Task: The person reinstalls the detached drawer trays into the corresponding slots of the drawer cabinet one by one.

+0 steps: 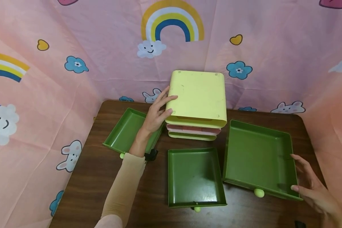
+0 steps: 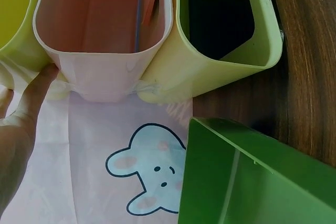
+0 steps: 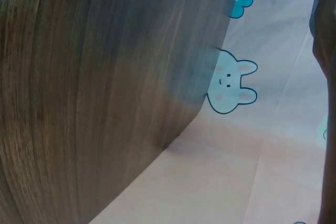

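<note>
pink cloth printed with rainbows and rabbits is hung behind a dark wooden surface (image 1: 108, 177). the yellow drawer cabinet (image 1: 198, 98) is stood at the back, and three green drawers are laid out of it: one to its left (image 1: 125, 129), one in front (image 1: 194, 177), one to the right (image 1: 256, 156). the left hand (image 1: 156, 112) is laid against the cabinet's left top edge, fingers straight and released, bracing it. the right hand (image 1: 312, 186) is held at the right drawer's near corner, fingers loosely spread, touching the rim; nothing is grasped. for a clean return, the cabinet is best kept steadied and the drawer held level and squared to its slot.
</note>
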`<state>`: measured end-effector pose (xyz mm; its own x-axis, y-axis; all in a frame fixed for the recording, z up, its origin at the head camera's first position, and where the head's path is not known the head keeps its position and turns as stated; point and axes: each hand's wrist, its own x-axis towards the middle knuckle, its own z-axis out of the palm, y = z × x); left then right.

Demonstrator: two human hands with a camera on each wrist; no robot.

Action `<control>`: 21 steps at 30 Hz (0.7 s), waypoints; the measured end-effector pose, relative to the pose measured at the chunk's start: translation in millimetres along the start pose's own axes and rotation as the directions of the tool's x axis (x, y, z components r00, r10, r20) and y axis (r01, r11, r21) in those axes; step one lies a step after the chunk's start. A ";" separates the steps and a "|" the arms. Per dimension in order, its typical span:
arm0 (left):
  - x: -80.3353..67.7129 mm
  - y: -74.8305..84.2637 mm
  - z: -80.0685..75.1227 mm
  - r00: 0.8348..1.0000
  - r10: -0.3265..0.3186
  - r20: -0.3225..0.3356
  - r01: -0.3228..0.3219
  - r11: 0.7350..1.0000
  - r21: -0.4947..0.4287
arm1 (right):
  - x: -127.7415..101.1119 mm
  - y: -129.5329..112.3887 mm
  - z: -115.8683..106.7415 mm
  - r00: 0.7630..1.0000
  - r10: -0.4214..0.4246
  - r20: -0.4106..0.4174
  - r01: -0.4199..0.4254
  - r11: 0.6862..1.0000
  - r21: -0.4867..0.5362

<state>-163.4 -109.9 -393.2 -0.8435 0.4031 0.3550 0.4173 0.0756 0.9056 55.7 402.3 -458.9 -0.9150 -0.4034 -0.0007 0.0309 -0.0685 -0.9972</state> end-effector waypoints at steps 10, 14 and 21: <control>-0.2 0.9 1.3 1.000 0.005 -0.017 -0.005 1.000 0.004 | -9.4 -5.2 13.1 0.999 -0.009 -0.053 0.003 0.993 -0.115; -0.1 2.3 0.7 1.000 0.007 -0.018 -0.007 1.000 -0.004 | -8.1 -6.6 15.9 0.998 -0.033 -0.048 0.027 0.994 -0.107; 1.1 2.4 1.3 1.000 0.008 -0.015 -0.008 1.000 0.001 | -8.8 -10.7 22.3 0.998 -0.035 -0.061 0.028 0.993 -0.111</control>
<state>-162.9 -108.1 -390.9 -0.8451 0.3903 0.3654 0.4242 0.0737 0.9025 72.4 386.3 -446.5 -0.9384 -0.3442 0.0293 -0.0391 0.0216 -0.9990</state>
